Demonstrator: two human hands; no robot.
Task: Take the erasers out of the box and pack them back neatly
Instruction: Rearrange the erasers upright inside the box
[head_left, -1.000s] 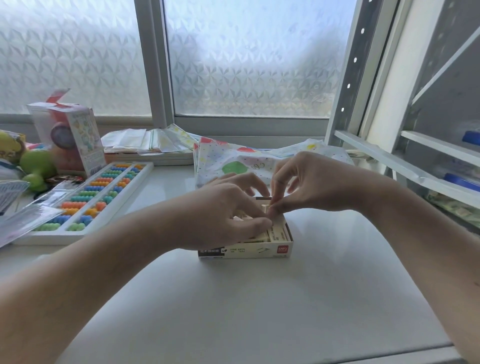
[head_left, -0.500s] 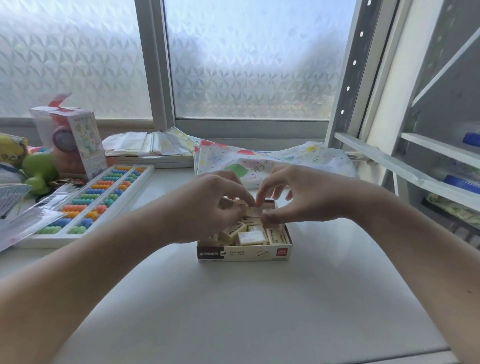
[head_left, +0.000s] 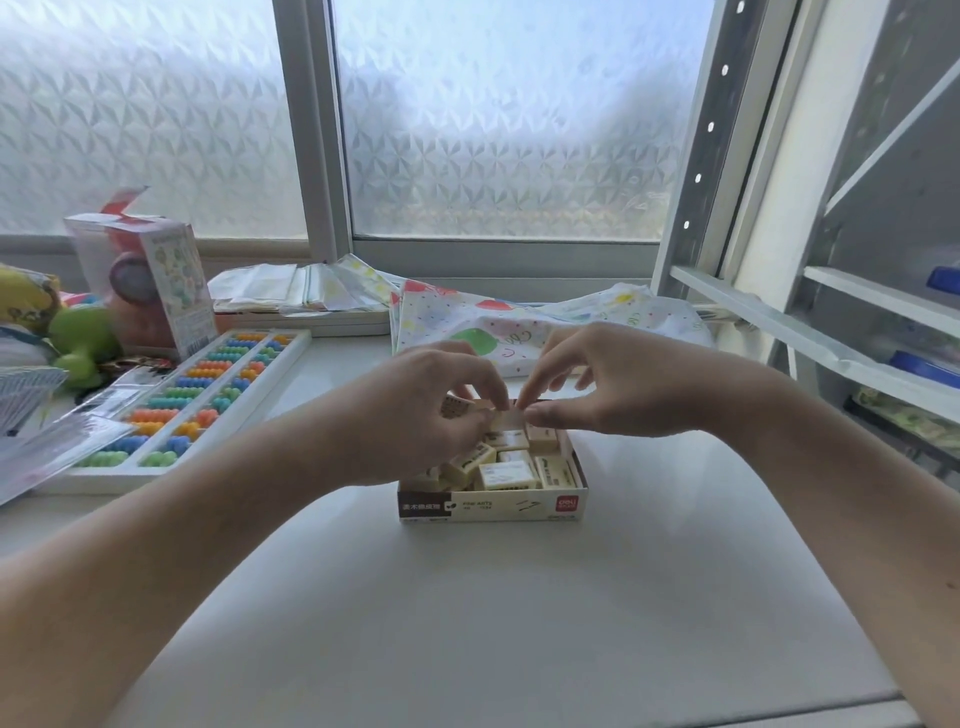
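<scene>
Your left hand (head_left: 415, 410) hides the box's (head_left: 493, 506) left half; loose cream erasers (head_left: 506, 474) lie jumbled in the rest. Both hands pinch one eraser (head_left: 506, 418) above the box's far edge, your right hand (head_left: 608, 387) from the right. Since a second ago, your hands have lifted, uncovering the erasers. Bare worktop (head_left: 519, 613) lies open in front; an abacus (head_left: 197, 400) sits left.

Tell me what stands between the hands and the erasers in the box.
Nothing visible: the box is open-topped, and the left hand and right hand are already above the erasers, fingertips pinching one.
</scene>
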